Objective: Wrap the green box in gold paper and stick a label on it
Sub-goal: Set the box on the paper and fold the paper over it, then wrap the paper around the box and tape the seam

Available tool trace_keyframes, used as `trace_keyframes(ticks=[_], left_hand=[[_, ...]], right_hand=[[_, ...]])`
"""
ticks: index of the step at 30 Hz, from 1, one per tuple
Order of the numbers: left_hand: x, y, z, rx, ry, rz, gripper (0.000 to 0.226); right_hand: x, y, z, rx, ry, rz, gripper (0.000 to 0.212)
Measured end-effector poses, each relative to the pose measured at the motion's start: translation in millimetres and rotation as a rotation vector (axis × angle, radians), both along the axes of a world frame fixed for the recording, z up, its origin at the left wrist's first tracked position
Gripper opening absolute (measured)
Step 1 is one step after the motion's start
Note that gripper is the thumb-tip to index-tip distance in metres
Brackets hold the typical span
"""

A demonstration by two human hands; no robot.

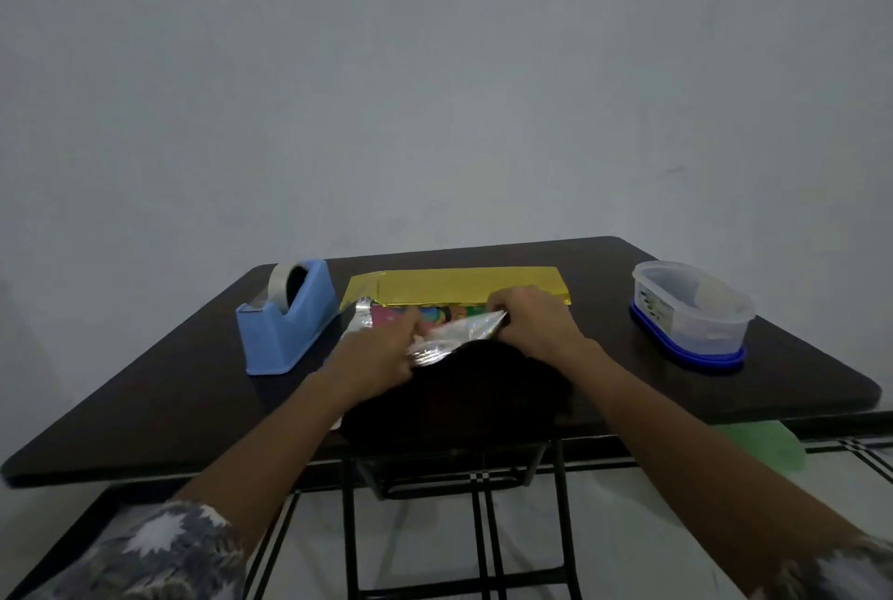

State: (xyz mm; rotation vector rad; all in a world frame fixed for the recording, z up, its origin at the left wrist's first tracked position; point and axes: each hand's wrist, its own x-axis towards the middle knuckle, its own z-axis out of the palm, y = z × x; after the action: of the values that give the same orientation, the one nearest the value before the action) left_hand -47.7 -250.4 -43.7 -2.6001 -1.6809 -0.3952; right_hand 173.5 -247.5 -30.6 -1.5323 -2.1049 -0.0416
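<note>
The gold paper (459, 283) lies across the middle of the dark table, its far flap folded over the box with the gold side up. A strip of the box's colourful printed face (435, 312) shows between the flaps. The near flap shows its silver underside (454, 333) and is lifted off the table. My left hand (381, 353) grips this flap at its left part. My right hand (536, 324) pinches the flap's raised edge at the right. Most of the box is hidden by paper and hands.
A blue tape dispenser (285, 324) with a roll of clear tape stands left of the paper. A clear plastic tub (691, 309) on a blue lid sits at the right. The dark table's (159, 387) near edge lies just below my forearms.
</note>
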Motion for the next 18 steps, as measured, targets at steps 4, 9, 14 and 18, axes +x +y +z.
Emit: trace_keyframes(ticks=[4,9,14,18], left_hand=[[-29.9,12.3,28.6,0.178,-0.012,0.167,0.011],[-56.0,32.5,71.2,0.158,-0.169,0.196,0.011],[-70.4,63.8,89.8,0.072,-0.378,0.15,0.01],[-73.5,87.8,93.0,-0.04,-0.66,0.125,0.013]], right_hand=[[8.3,6.4,12.1,0.056,0.013,-0.133,0.018],[32.6,14.4,32.7,0.055,0.137,-0.187,0.021],[53.3,36.4,28.7,0.014,0.433,-0.172,0.005],[63.4,62.7,19.4,-0.013,0.652,-0.211,0.014]])
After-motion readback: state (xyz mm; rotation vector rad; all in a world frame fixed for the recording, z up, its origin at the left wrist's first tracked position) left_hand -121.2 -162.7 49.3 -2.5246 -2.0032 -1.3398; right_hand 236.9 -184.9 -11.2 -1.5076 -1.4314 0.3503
